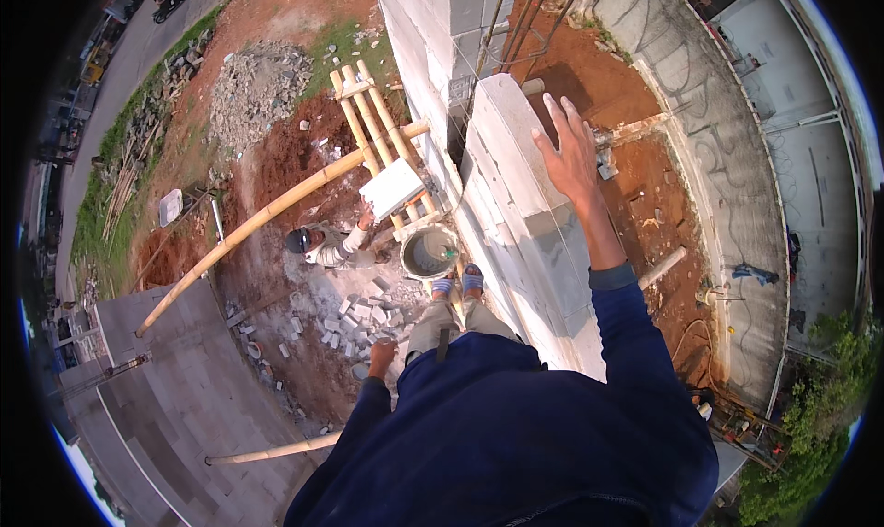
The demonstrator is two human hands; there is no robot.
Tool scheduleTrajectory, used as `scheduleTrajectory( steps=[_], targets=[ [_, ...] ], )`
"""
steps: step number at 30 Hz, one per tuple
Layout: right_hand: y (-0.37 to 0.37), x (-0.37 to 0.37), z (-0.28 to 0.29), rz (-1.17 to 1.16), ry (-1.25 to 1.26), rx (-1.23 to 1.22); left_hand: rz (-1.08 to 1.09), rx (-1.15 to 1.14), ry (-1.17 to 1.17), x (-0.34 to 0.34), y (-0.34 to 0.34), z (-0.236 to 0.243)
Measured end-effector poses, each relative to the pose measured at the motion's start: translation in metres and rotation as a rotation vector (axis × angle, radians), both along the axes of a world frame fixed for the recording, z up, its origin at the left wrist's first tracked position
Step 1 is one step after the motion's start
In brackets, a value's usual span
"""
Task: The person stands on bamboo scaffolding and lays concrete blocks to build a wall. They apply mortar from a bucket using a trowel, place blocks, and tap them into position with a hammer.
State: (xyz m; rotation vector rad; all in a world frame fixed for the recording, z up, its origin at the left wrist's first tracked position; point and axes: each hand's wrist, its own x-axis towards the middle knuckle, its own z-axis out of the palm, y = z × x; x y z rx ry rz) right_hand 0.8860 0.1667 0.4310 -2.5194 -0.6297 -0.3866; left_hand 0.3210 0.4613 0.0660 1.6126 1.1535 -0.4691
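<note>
The person's bare right hand [573, 158] was spread, its fingers parted with nothing between them, at the far edge of the pale-grey, smooth-sided block wall [529, 241] just right of the body; whether it touched the wall could not be told. The bare left hand [381, 354] hung low beside the leg, fingers curled, and its grip could not be made out. Below, a co-worker's hand [366, 216] held one end of a flat white rectangular block [390, 189] over the yellow bamboo-pole scaffold [391, 140]. With just that one hand visible on it, the block seemed liable to tip or slip if taken off-centre. The blue striped sandals [443, 286] stood close against the round grey mortar bucket [404, 255], so a shifted foot might have upset it; leaning out on an open palm could have cost balance.
</note>
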Motion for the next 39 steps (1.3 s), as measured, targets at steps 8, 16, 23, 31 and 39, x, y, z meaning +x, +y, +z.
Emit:
scheduleTrajectory(
  steps=[8, 16, 23, 31, 39],
  targets=[
    [-0.037, -0.096, 0.020, -0.089, 0.247, -0.128, -0.626, 0.306, -0.188, 0.004, 0.041, -0.035],
    [-0.013, -0.124, -0.019, -0.265, 0.274, -0.254, -0.507, 0.285, -0.245, 0.147, 0.046, -0.013],
    [-0.031, -0.126, -0.025, -0.352, 0.345, -0.262, -0.658, 0.234, -0.559, 0.346, -0.037, 0.153],
    [-0.012, -0.123, -0.021, -0.288, 0.287, -0.208, -0.213, -0.317, -0.755, 0.503, -0.112, 0.291],
    [-0.020, -0.121, -0.021, -0.293, 0.257, -0.162, -0.132, -0.442, -0.881, 0.518, -0.153, 0.293]
  ],
)
